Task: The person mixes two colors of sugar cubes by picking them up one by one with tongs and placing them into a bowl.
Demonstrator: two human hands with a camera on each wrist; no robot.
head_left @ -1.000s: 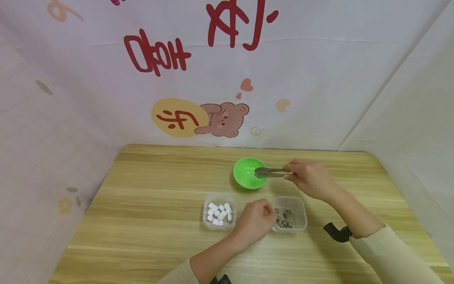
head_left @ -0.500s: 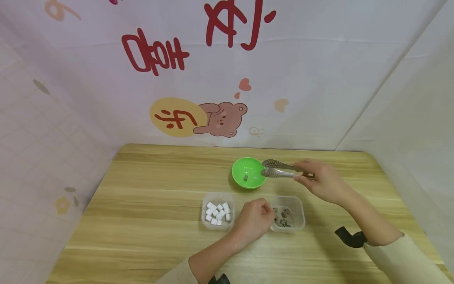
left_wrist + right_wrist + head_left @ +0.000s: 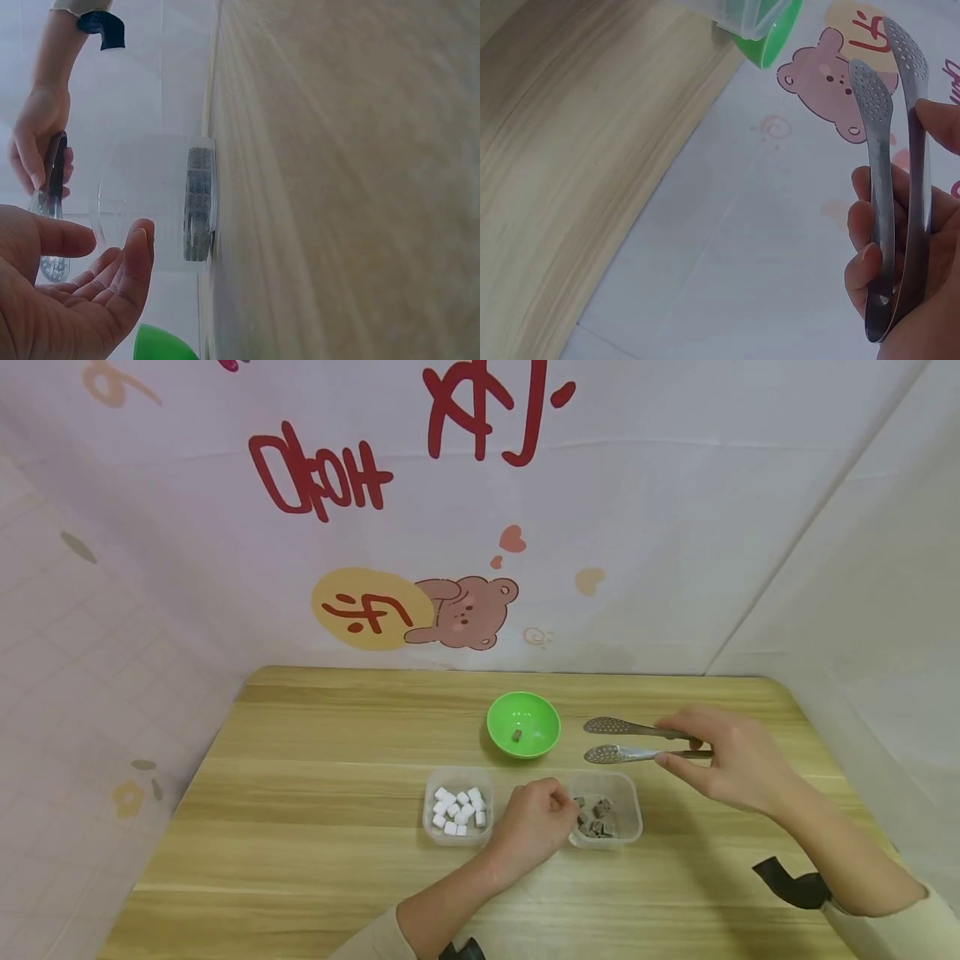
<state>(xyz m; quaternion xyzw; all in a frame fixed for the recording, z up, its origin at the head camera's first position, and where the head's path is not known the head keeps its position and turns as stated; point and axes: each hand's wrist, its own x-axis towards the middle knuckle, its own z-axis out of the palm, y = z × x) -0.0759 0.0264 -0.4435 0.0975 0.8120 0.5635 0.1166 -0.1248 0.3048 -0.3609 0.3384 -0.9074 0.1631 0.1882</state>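
Observation:
My right hand (image 3: 738, 760) holds metal tongs (image 3: 889, 202) with perforated tips, their arms spread and nothing between them. They are in the air right of the green bowl (image 3: 543, 718). Inside that bowl lies one small brown cube (image 3: 517, 736). Beside the left wall of a clear plastic box (image 3: 630, 793) is my left hand (image 3: 534, 822), with its fingers loosely bent. In the left wrist view a gap shows between its thumb and forefinger; whether they touch the box, I cannot tell. Several grey-brown cubes (image 3: 602, 808) lie in the box.
Left of my left hand stands a second clear box (image 3: 431, 827) with several white cubes (image 3: 450, 814). Everything stands on a wood-grain table (image 3: 322, 793). Behind it hangs a pale printed cloth (image 3: 645, 527) with a bear, and pale panels rise at both sides.
The right hand has drawn the tongs rightwards out of the green bowl, and their arms have spread. A brown cube now shows in the bowl. The left hand has stayed by the box.

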